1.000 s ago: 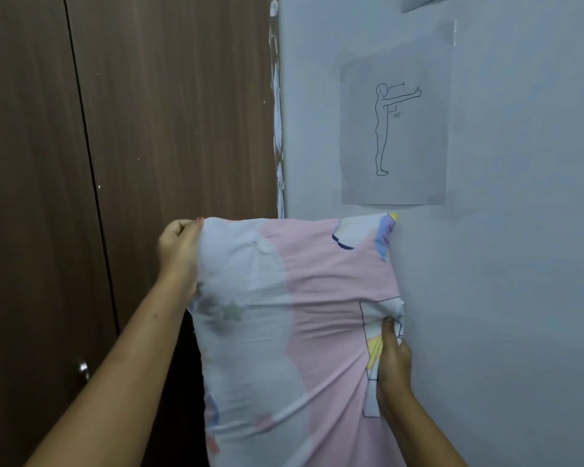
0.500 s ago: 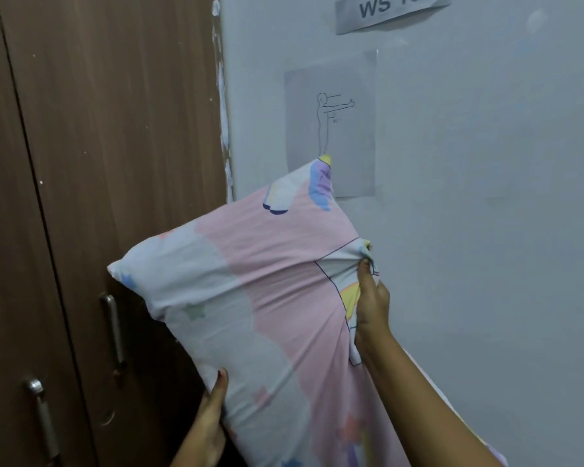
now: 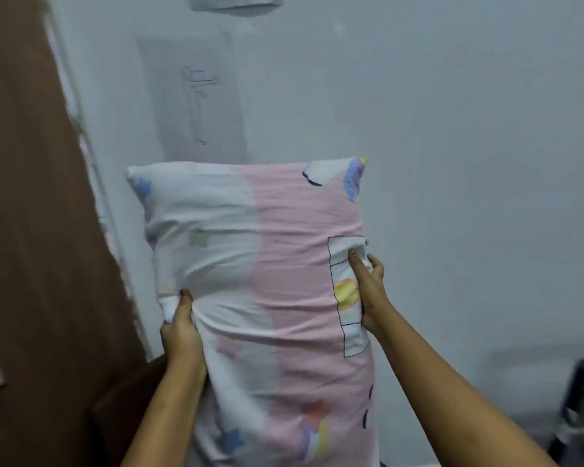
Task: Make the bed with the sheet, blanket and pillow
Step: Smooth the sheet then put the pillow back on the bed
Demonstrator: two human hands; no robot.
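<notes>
Pink and white cotton, printed with stars and pastel shapes, covers the pillow (image 3: 263,291), which is now held upright in front of the grey wall (image 3: 469,163), level again after being tilted half a second ago. The left hand (image 3: 181,326) has been shifted from the lower edge to the left side, where the fabric is clenched; the right hand (image 3: 368,291) is kept pinching the right edge. Fluffing is judged nearly finished, with placement on the bed remaining. Creases are gathered at both grips.
</notes>
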